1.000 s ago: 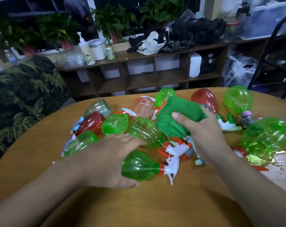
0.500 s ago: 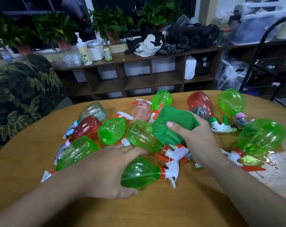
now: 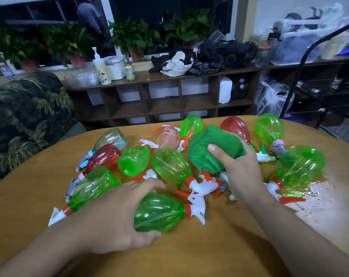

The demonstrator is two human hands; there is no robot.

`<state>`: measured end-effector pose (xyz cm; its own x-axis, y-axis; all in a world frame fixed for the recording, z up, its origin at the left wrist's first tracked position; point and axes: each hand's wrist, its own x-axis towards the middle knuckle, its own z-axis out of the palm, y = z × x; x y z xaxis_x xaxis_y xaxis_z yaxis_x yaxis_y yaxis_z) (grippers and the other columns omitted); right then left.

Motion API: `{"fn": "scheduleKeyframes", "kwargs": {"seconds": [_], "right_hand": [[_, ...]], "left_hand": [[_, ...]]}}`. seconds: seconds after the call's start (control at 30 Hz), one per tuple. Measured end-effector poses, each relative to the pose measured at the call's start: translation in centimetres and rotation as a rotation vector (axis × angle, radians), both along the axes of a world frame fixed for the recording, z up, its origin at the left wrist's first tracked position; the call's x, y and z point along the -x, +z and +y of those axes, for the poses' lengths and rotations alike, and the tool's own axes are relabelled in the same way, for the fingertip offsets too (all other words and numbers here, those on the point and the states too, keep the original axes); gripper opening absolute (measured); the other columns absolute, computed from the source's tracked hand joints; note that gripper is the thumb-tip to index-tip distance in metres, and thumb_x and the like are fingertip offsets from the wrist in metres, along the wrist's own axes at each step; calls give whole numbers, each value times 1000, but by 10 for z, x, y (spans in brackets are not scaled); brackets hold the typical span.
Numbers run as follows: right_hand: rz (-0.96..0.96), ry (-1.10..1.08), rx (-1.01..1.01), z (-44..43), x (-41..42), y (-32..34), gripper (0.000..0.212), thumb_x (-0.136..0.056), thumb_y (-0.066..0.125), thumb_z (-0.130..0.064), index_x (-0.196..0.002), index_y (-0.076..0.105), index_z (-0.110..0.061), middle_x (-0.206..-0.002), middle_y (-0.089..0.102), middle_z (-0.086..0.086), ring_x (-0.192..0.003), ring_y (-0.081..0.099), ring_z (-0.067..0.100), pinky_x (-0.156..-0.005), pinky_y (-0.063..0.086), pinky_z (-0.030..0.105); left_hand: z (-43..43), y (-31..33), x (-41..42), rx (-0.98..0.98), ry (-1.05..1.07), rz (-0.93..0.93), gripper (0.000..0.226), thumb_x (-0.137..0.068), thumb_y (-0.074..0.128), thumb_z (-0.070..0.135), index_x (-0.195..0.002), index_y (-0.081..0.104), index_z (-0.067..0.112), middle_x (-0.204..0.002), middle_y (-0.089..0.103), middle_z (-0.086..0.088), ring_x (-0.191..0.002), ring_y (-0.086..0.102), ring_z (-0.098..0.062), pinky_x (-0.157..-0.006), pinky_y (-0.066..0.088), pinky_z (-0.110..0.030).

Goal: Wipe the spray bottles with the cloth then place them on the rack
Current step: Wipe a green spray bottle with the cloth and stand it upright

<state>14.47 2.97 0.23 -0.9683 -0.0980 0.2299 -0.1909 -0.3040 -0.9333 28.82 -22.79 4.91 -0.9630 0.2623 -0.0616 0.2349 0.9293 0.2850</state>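
Several plastic spray bottles, mostly green with a few red and pale ones, lie in a heap on the wooden table [image 3: 219, 252]. My left hand [image 3: 117, 214] grips the nearest green spray bottle [image 3: 159, 212], which lies on its side with its orange collar and white trigger pointing right. My right hand [image 3: 239, 172] holds a bunched green cloth [image 3: 213, 150] just above the middle of the heap. A black metal rack [image 3: 301, 64] stands at the far right, beyond the table.
A wet patch [image 3: 325, 198] shines on the table at the right. Behind the table runs a low wooden shelf unit [image 3: 165, 104] with plants, containers and clothes on top. A leaf-patterned sofa [image 3: 23, 116] stands at the left.
The view has tilted up slightly. My right hand has lifted the cloth a little, and my left hand has tightened round the near green bottle.
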Motion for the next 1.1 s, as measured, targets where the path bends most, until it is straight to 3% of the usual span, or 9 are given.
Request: {"fn": "scheduleKeyframes", "kwargs": {"seconds": [0.23,0.37,0.43,0.53,0.67,0.8,0.9,1.0,1.1], "right_hand": [[53,-43,6,16,-13,1,31,-94,79,-10,-123,73,-16,-112,82,1,-105,79,20,-85,64,30],[18,-62,52,17,-20,-8,27,-94,78,-6,-120,74,-13,-107,83,0,-101,80,19,-78,62,24],[18,-82,51,17,-23,-13,24,-94,78,-6,-115,75,-18,-106,83,-2,-102,79,18,-83,63,26],[75,-134,18,19,-27,-18,29,-94,79,-7,-118,75,-21,-110,82,-3,-106,78,16,-90,62,28],[159,-174,-72,16,-38,-25,39,-92,81,-4,-114,76,-36,-106,81,-10,-99,77,8,-85,61,22],[300,-220,-294,10,-44,-35,49,-88,85,-4,-121,76,-39,-117,77,-19,-110,73,4,-94,60,27],[416,-247,-388,3,-48,-39,47,-87,86,-5,-128,75,-26,-124,76,-17,-120,70,6,-103,56,28],[375,-227,-378,-2,-52,-38,47,-89,85,-6,-130,75,-27,-124,76,-17,-119,71,4,-104,55,27],[344,-202,-345,-1,-52,-39,45,-93,81,-5,-132,74,-27,-124,77,-17,-119,71,4,-105,56,29]], "left_hand": [[-20,20,-31,-159,122,8,90,-64,78,85,-140,34,68,-133,48,46,-125,47,21,-105,38,-13],[-20,47,-29,-208,135,-99,66,-78,82,64,-134,49,56,-130,62,29,-90,66,17,-75,56,-17],[-25,54,-24,-266,155,-50,65,-76,84,62,-132,52,55,-128,66,26,-105,67,9,-94,54,-24],[-26,40,-16,-419,221,33,70,-72,86,61,-134,54,53,-130,66,26,-128,53,14,-101,43,-17],[9,-9,-5,-741,334,162,78,-70,90,67,-137,55,50,-134,64,21,-125,50,21,-102,46,-23],[52,-47,9,-891,383,320,71,-81,88,34,-142,53,41,-127,66,23,-115,54,25,-88,40,2],[69,-63,15,-876,347,412,73,-84,90,41,-146,52,41,-139,62,25,-132,51,13,-103,40,-8],[72,-74,17,-837,282,388,87,-79,87,56,-153,43,44,-153,52,19,-143,50,-6,-120,41,-35],[68,-83,10,-775,157,264,115,-70,93,60,-162,25,48,-162,40,23,-151,39,-1,-125,35,-35]]}}
